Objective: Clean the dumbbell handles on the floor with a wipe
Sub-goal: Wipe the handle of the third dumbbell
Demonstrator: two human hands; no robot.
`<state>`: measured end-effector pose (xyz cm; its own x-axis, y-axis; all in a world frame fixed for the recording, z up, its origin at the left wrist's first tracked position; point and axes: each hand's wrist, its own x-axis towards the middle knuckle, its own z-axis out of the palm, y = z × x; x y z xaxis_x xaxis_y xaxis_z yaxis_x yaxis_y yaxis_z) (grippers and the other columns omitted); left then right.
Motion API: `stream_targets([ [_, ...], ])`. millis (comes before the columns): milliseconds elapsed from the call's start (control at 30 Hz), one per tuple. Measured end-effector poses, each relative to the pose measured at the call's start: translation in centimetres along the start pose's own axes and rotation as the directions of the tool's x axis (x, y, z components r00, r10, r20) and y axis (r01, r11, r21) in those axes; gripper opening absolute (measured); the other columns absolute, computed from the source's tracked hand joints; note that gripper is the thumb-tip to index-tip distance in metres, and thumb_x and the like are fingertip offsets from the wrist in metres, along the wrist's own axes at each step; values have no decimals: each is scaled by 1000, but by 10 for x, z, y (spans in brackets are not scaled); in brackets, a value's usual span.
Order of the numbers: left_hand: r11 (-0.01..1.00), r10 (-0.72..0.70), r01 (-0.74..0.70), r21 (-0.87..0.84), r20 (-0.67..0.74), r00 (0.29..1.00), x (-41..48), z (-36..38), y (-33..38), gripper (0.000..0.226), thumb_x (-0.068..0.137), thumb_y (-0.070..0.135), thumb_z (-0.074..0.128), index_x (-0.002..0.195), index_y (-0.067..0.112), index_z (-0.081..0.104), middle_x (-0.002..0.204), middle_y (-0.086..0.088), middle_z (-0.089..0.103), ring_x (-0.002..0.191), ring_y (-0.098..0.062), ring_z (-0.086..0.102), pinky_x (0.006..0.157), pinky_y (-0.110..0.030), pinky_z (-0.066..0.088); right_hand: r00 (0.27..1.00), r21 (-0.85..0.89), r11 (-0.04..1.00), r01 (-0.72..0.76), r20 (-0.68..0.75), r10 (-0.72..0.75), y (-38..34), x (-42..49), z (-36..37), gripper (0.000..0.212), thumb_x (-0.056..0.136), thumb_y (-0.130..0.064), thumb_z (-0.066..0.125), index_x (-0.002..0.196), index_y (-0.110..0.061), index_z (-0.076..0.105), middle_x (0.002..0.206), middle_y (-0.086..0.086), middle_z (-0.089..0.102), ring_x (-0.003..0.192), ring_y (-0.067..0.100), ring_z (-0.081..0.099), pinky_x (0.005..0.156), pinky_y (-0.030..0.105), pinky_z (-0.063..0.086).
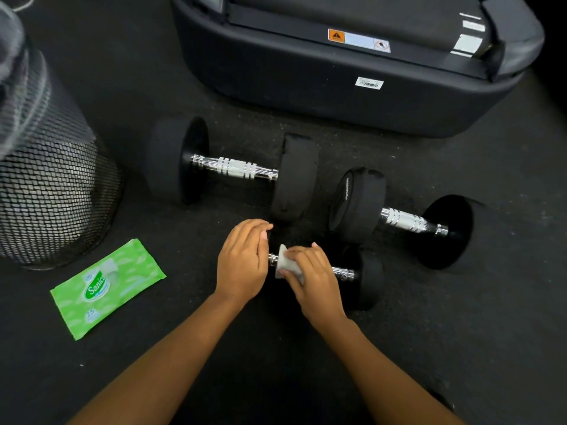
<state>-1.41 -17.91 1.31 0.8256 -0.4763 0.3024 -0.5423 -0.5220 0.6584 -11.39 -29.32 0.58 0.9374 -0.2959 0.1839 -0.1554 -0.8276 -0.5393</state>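
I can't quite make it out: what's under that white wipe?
The chrome handle of the nearest dumbbell, showing either side of the wipe. The stretch beneath the wipe and the right hand is covered, so its state is unseen.

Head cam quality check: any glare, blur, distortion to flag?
Head view: chrome handles on the back dumbbell and right dumbbell clip to white glare; mesh bin at left edge is smeared and bowed; near dumbbell has a black weight nearly merging with dark floor; right hand and wipe are sharp.
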Motion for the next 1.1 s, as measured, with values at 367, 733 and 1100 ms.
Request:
stream_targets([
  [367, 1000, 10, -10, 4, -16, 1000, 0, 0, 1, 38, 95, 19, 32, 105, 5, 66, 107, -6, 65, 107, -16, 54, 97, -24, 37, 999, -66, 997, 47, 26, -46, 10, -7, -8, 32, 84, -20, 61, 115, -10, 59, 113, 3, 63, 107, 12, 53, 114, 22, 15],
  [733, 1000, 10, -10, 5, -10, 1000, 0, 0, -1, 40, 95, 20, 30, 106, 5, 65, 108, -5, 65, 107, -17, 54, 97, -23, 35, 973, -121, 992, 38, 229, -9, -5, 25, -5, 36, 98, -31, 41, 124, -9, 54, 119, 7, 62, 113, 20, 53, 112, 24, 13],
  [1100, 1000, 21, -21, 4, -21, 1000, 0, -1, 0, 38, 95, 19, 31, 106, 4, 65, 106, -6, 65, 106, -14, 53, 97, -22, 36, 980, -110, 982, 153, 145, -136, 1, 12, -8, 36, 75, -12, 73, 107, -6, 58, 104, 8, 64, 97, 23, 59, 109, 27, 24],
])
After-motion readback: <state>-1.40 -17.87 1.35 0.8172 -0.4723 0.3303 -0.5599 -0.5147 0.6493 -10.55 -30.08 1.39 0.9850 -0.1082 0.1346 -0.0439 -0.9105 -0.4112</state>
